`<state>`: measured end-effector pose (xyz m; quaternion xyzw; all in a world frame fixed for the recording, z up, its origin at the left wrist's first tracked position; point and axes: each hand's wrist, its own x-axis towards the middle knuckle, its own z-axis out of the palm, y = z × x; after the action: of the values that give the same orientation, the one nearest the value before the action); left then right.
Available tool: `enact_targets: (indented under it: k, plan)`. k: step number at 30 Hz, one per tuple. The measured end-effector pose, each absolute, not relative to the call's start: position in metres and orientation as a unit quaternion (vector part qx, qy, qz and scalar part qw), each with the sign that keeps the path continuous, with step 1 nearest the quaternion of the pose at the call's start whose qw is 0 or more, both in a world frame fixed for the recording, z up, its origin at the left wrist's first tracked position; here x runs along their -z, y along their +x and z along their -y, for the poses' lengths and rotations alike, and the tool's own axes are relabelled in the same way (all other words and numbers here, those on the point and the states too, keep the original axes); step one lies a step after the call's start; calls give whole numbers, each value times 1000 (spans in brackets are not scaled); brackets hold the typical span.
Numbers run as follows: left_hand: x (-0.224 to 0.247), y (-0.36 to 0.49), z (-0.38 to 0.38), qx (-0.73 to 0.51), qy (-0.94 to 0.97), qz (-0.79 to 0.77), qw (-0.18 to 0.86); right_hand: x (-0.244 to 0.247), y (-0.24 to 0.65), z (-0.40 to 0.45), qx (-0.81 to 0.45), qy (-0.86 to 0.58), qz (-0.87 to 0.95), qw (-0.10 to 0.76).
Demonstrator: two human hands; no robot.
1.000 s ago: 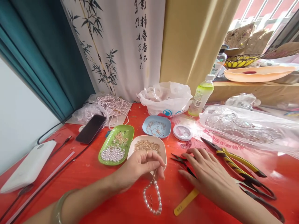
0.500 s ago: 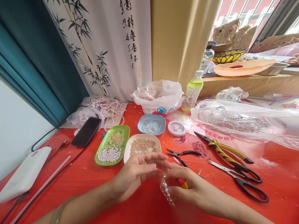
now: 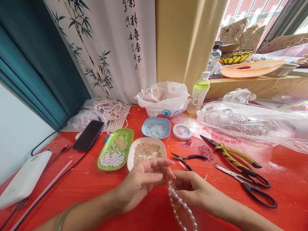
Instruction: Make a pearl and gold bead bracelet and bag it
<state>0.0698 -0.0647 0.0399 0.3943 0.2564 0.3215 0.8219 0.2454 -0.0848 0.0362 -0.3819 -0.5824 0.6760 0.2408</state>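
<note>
A loop of pearl beads with a gold-coloured end, a pearl strand (image 3: 188, 211), dangles between my hands above the red table. My left hand (image 3: 141, 179) has curled fingers holding the strand's thin upper end near the fingertips; its thumb lies apart from them. Beside the beads, my right hand (image 3: 192, 189) is closed at the fingers and thumb around the upper part of the strand. Its grip is partly hidden behind the beads. Just beyond the left hand sits a white dish (image 3: 130, 157) of gold beads.
A green tray (image 3: 101, 160) with pearls and gold bits and a blue dish (image 3: 156, 137) of small metal pieces stand further back. Small pliers (image 3: 196, 157), yellow-black pliers (image 3: 228, 154) and scissors (image 3: 251, 189) lie to the right. A phone (image 3: 88, 136) and white power bank (image 3: 26, 179) are left.
The pearl strand has dropped open into a longer hanging loop, where before it was bunched by my right hand. My right hand has shifted slightly; the tray and tools stay put.
</note>
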Motion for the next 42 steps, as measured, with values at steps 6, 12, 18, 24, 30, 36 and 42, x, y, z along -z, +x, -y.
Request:
enact_targets:
  k: [6,12,18,24,30,36,42]
  plan:
    - [-39,70,66,-324,370,-239,837,-29,243,87,-675,-397,583,215]
    - [-38,68,62,-352,344,-295,819,-23,249,87,-351,-433,775,300]
    - [-38,69,64,-341,351,-409,770,-25,252,89,-165,-358,831,393]
    - [-43,72,68,-271,441,-425,743,-30,249,89,-200,-345,809,431]
    - [-30,71,68,-192,467,-409,760,-25,248,90,-298,-376,779,403]
    - [-22,71,71,-162,478,-392,770,-22,246,85,-359,-443,741,354]
    - [-30,75,75,-306,426,-376,764,-24,239,87,-542,-481,642,250]
